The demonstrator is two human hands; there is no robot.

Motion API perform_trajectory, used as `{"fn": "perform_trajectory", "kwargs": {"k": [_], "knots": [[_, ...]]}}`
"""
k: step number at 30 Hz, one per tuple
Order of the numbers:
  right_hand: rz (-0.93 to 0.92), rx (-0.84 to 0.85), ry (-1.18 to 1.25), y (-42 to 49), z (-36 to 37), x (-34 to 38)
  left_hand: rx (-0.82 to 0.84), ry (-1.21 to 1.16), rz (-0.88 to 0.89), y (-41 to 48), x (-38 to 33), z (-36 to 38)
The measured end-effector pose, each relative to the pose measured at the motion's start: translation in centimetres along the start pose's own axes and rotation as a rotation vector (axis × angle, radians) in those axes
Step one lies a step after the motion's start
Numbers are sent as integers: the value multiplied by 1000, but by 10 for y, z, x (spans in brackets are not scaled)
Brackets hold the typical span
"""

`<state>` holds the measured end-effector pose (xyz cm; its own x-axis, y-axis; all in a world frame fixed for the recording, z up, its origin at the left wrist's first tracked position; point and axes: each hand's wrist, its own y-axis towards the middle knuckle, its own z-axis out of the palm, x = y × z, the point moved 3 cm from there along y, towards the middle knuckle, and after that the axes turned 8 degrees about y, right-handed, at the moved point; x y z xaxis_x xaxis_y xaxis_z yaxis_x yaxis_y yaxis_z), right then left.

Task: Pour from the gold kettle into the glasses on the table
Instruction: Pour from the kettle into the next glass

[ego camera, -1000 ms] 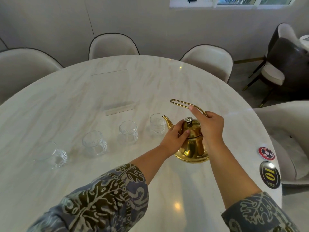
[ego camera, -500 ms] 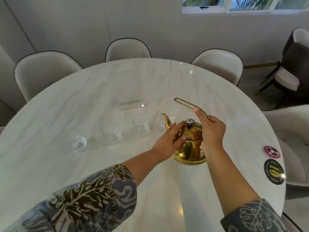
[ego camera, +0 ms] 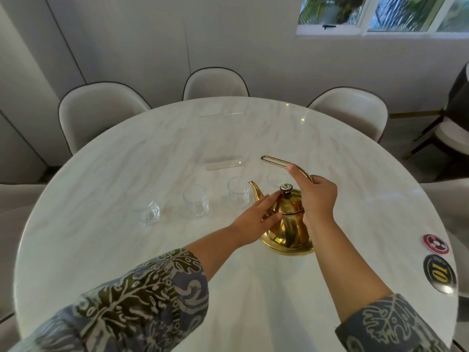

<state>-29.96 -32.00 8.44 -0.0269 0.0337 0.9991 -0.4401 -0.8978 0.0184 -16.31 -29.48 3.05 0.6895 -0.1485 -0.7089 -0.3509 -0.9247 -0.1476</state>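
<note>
Gripping the looped wire handle [ego camera: 281,163] with our right hand [ego camera: 314,196], we are getting the gold kettle [ego camera: 288,224] ready to lift; the fingers of that hand are closed around the handle near where it meets the body, with the forefinger stretched forward along the wire. Our left hand [ego camera: 250,222] is lying flat and spread against the kettle's left flank, fingertips reaching toward the lid knob [ego camera: 285,188], holding nothing. The kettle is sitting on the bench [ego camera: 253,288] in front of us, to the right of centre, its spout [ego camera: 255,190] pointing left and away toward the row of glasses.

Four glasses are standing in a line: the far-left glass [ego camera: 146,209], the second glass [ego camera: 196,200], the third glass [ego camera: 238,192] just beside the spout, and the fourth glass [ego camera: 276,179] partly hidden behind the kettle's lid. All four are looking empty to us, though clear liquid would be hard to tell.

To do this well, we are judging that the left fingers should be settling on the knob, so the lid is staying seated as the kettle tips. We are wanting to raise it straight up before swinging, since the spout is close to the third glass and could be knocking it over. A slow tilt is suiting such small, light glasses, with the spout tip hanging over the mouth. The handle is thin, so a firm wrap is mattering.
</note>
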Motion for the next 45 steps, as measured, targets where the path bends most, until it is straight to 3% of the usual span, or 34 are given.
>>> {"fn": "perform_trajectory", "kwargs": {"k": [18, 45], "knots": [[-184, 95, -412, 16, 65, 15, 205, -204, -49, 18, 33, -25], [-194, 192, -704, 39, 93, 32, 130, -418, -28, 19, 17, -37]]}}
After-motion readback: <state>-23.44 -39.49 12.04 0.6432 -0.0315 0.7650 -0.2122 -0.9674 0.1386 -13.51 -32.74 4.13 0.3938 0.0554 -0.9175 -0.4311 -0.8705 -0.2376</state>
